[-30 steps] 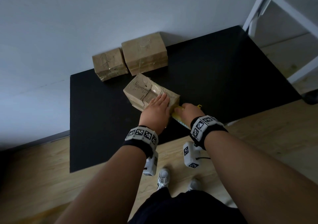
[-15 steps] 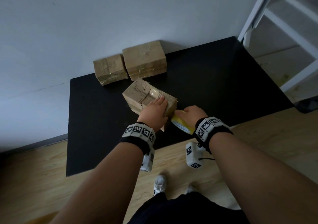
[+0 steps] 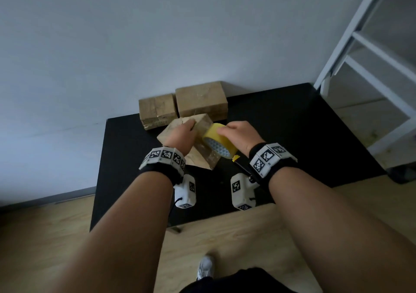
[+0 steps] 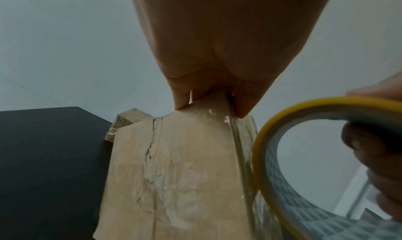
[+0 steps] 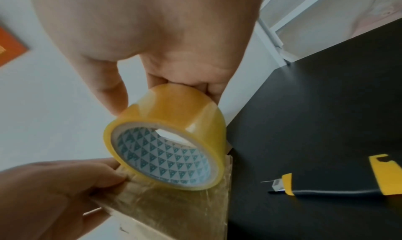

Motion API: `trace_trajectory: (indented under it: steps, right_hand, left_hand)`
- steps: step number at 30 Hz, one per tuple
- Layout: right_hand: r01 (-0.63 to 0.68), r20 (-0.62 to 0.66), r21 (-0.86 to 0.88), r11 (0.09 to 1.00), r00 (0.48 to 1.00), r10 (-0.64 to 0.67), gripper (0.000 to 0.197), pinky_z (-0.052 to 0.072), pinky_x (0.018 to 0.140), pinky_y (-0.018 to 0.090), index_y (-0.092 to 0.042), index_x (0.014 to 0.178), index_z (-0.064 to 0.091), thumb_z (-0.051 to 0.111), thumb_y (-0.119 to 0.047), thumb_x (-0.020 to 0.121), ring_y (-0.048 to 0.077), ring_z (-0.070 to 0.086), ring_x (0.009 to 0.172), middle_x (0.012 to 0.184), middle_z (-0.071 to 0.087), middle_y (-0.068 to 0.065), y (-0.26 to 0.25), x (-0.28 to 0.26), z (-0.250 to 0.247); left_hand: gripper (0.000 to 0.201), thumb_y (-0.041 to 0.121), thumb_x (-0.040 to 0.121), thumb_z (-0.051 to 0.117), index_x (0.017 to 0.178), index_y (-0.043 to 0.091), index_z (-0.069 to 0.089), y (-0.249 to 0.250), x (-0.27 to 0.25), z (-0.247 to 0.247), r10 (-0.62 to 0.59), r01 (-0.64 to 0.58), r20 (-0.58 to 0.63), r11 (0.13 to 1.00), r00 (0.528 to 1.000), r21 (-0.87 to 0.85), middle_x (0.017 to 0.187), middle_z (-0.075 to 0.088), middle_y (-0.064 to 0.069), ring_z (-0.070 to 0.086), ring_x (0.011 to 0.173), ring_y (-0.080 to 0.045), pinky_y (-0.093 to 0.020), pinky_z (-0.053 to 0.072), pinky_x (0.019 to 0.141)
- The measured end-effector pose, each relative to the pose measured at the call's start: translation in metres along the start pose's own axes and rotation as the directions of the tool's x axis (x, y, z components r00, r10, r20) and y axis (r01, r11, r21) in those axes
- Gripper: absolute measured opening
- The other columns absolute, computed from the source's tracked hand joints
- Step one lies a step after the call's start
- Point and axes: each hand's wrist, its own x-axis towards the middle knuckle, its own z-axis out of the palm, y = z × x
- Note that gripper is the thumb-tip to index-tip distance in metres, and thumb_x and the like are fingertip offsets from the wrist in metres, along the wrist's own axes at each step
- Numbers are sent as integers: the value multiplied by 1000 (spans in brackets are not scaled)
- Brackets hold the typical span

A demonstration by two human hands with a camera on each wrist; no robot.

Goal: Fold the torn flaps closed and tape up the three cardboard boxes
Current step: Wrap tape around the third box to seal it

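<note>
Head view, mid-taping: left hand (image 3: 180, 137) gripping near box (image 3: 203, 155) tilted on table (image 3: 292, 121), right hand (image 3: 239, 135) pinching tape roll (image 3: 219, 140) against its right face; two boxes (image 3: 180, 106) far by wall; next, probably pulling tape over top.

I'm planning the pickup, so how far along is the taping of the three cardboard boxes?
Looks done: two brown cardboard boxes sit closed by the wall, glossy tape on the smaller one. In hand: the left hand grips the third, tilted cardboard box, already part-wrapped in clear tape, while the right hand runs the yellow tape roll along it. Left: finish and cut; a yellow-and-black utility knife lies nearby.
</note>
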Motion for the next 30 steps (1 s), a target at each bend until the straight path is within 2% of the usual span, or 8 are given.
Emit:
trace_trajectory:
  steps: [3, 8, 11, 15, 20, 22, 25, 30]
  right_hand:
    - [32, -6, -18, 999, 999, -32, 43, 53, 84, 48, -2, 85, 68, 62, -45, 87, 30, 67, 87, 89, 69, 16, -10, 5, 7]
    - [-147, 11, -182, 972, 988, 151, 54, 58, 80, 43, -6, 85, 73, 63, -59, 83, 28, 71, 77, 83, 72, 13, 9, 7, 10]
    - [-263, 24, -158, 952, 963, 270, 56, 59, 79, 41, -12, 82, 72, 62, -66, 81, 22, 71, 75, 83, 73, 7, 26, 4, 14]
    - [-205, -52, -84, 975, 978, 201, 54, 50, 60, 31, -14, 69, 65, 61, -66, 82, 19, 66, 66, 73, 68, 5, 28, -1, 13]
    - [-170, -116, -100, 980, 981, 158, 50, 51, 65, 35, -13, 66, 65, 61, -60, 82, 21, 65, 64, 67, 65, 6, 25, -1, 3]
    - [-156, -130, -115, 981, 981, 141, 48, 46, 60, 31, -14, 60, 60, 62, -57, 82, 19, 60, 59, 60, 59, 4, 23, -1, -1]
    - [-156, -108, -168, 973, 984, 139, 47, 44, 59, 32, -14, 61, 58, 62, -57, 80, 19, 56, 56, 60, 56, 4, 16, 1, -5]
    - [-157, -80, -263, 952, 987, 140, 48, 44, 58, 32, -13, 67, 61, 62, -60, 79, 20, 57, 57, 63, 57, 3, 6, 0, -2]
  left_hand:
    - [43, 40, 89, 33, 124, 26, 55, -13, 10, -2, -4, 4, -30, 1000, 1000, -4, 129, 59, -9, 53, 118, -27, -44, 42, 102]
    - [34, 24, 99, 32, 124, 14, 52, -14, 12, -11, -2, 2, -20, 1000, 1000, 6, 125, 59, -11, 54, 112, -29, -44, 44, 97]
    - [35, 24, 100, 31, 127, 13, 49, -13, 13, -9, -2, 2, 5, 998, 1000, 70, 121, 59, -11, 54, 108, -28, -38, 42, 88]
    - [44, 25, 101, 33, 143, 14, 41, -13, 15, -11, 1, -2, 16, 997, 1000, 77, 136, 53, -13, 50, 122, -30, -41, 41, 100]
    - [24, 22, 95, 37, 107, 13, 56, -13, 18, -14, 53, -55, 46, 998, 998, 32, 108, 62, -10, 57, 98, -28, -41, 47, 87]
    - [24, 14, 94, 40, 106, 10, 60, -12, 15, -14, 58, -54, 39, 995, 998, -86, 101, 63, -8, 58, 92, -26, -39, 47, 82]
    - [31, 9, 89, 43, 108, 10, 67, -12, 10, -14, 34, -26, 27, 968, 999, -251, 100, 69, -10, 63, 95, -27, -47, 50, 91]
    - [35, 4, 90, 42, 112, 10, 68, -13, 7, -17, 1, 8, 30, 954, 1000, -299, 105, 70, -12, 63, 100, -28, -47, 48, 96]
